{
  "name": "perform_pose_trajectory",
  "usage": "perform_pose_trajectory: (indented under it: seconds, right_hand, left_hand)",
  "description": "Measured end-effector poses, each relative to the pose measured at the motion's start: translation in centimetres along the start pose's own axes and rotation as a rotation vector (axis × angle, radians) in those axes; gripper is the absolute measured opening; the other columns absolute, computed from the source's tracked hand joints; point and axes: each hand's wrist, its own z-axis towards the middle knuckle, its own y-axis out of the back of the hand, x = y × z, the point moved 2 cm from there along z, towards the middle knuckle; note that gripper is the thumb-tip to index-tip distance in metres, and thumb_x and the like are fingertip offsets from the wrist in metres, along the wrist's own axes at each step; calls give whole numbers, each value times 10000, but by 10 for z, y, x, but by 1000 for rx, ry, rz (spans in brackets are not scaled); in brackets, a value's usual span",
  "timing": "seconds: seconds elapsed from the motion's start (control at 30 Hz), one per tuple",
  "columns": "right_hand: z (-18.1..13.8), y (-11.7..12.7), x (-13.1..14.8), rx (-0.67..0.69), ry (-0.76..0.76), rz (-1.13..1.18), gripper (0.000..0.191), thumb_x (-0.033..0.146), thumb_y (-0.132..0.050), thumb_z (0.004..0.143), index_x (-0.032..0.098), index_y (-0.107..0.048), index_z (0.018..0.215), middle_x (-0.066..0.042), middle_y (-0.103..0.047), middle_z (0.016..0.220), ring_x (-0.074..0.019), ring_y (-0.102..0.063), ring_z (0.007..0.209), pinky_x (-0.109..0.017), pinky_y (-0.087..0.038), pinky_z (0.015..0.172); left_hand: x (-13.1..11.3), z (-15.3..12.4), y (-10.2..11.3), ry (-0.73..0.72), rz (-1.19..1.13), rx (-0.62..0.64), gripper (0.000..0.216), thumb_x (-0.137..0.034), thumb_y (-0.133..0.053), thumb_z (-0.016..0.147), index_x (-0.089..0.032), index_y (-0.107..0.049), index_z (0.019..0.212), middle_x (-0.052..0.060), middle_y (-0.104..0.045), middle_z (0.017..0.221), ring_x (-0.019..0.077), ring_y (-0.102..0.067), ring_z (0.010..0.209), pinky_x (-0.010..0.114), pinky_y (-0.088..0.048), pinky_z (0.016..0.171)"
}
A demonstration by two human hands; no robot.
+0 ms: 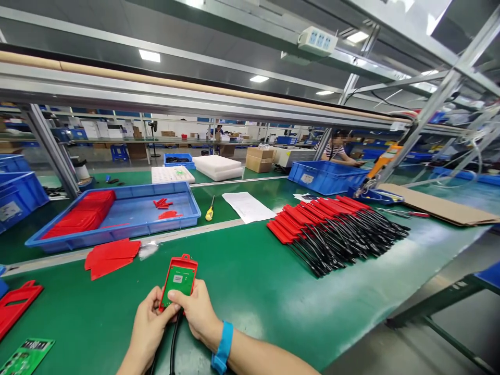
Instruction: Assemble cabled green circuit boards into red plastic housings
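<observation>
Both my hands grip a red plastic housing (186,259) with a green circuit board (183,284) lying inside it. My left hand (150,320) pinches the lower left corner, its thumb near the cable end. My right hand (199,311), below a blue wristband, wraps the right side with its thumb pressed on the board's lower part. A black cable (175,341) runs down from the housing toward me. At the lower left lie a loose circuit board (29,354) and another red housing (19,302).
Red flat panels (111,256) lie left of my hands, before a blue tray (156,227) holding red parts. A yellow screwdriver (210,212) and paper sheet (248,206) lie beyond. Red units with black cables (336,229) pile up at right. A person (338,151) sits across the bench.
</observation>
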Motion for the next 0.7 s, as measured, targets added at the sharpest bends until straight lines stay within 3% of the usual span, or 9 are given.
perform_pose_trajectory:
  seconds: [0.1, 0.23, 0.33, 0.43, 0.57, 0.7]
  right_hand:
    - [0, 0, 2, 17, 27, -58, 369, 394, -800, 556, 172, -580, 753, 30, -594, 656, -134, -532, 596, -256, -443, 582]
    - [7, -2, 15, 178, 20, -148, 378, 466, -731, 649, 165, -603, 838, -6, -631, 751, -161, -572, 682, -288, -468, 668]
    - [13, -1, 23, 309, 2, -220, 345, 504, -627, 752, 176, -625, 859, -30, -649, 824, -183, -593, 751, -320, -467, 755]
    - [18, 4, 26, 404, 10, -286, 304, 472, -643, 746, 177, -635, 819, -31, -649, 815, -193, -591, 773, -321, -457, 781]
    - [20, 12, 24, 443, 31, -429, 256, 427, -651, 737, 173, -622, 755, -17, -623, 718, -176, -567, 697, -292, -460, 696]
    - [22, 19, 18, 411, 48, -607, 240, 404, -611, 746, 170, -592, 695, 10, -552, 599, -134, -491, 548, -245, -405, 537]
  left_hand:
    - [2, 0, -1, -24, -11, -17, 395, -290, -813, 532, -165, -446, 611, -75, -467, 546, 74, -450, 491, 180, -420, 459]
    - [-3, 2, 1, 7, -57, -82, 375, -314, -796, 574, -166, -464, 666, -68, -509, 581, 72, -495, 513, 175, -452, 491]
    - [-9, 4, 5, 27, -127, -104, 342, -314, -775, 617, -167, -521, 793, -20, -621, 739, 108, -599, 644, 223, -518, 610]
    - [-13, 5, 9, 76, -145, -61, 366, -303, -752, 651, -161, -563, 932, 42, -666, 897, 143, -636, 730, 260, -536, 651]
    - [-15, 5, 10, 132, -71, 10, 397, -279, -740, 661, -109, -595, 989, 81, -674, 862, 148, -628, 680, 252, -535, 586]
    - [-13, 3, 7, 83, -16, 24, 427, -276, -747, 643, -104, -580, 997, 73, -670, 811, 153, -622, 625, 263, -536, 539]
